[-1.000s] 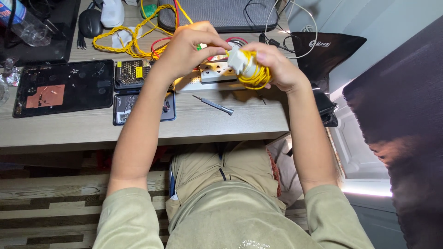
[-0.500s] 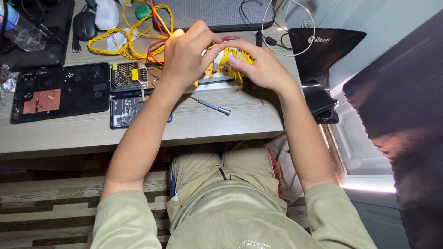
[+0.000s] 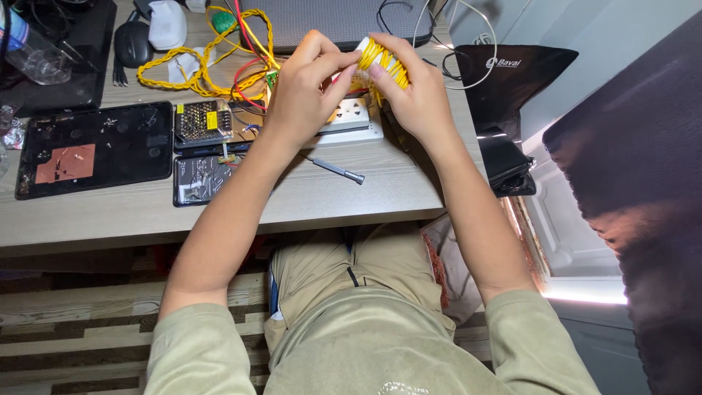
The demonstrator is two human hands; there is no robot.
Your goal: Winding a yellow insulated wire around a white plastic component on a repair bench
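Both hands are raised over the far right part of the wooden desk (image 3: pixel 307 201). My right hand (image 3: pixel 418 95) grips a white spool wound with yellow wire (image 3: pixel 380 58). My left hand (image 3: pixel 303 91) pinches the spool's left end with fingertips. Under the hands lies a white power strip (image 3: pixel 355 121). Loose yellow and red wire (image 3: pixel 212 62) runs from the hands to the left across the desk.
A thin metal screwdriver (image 3: pixel 336 170) lies near the front edge. Left of it are a small power supply board (image 3: pixel 199 121), a dark opened tablet back (image 3: pixel 91 150) and a smaller dark panel (image 3: pixel 197 179). A black mouse (image 3: pixel 131 44) and laptop (image 3: pixel 344 18) sit at the back.
Both hands shifted slightly right and away with the spool. The spool is now held higher, its yellow winding facing up between the fingers.
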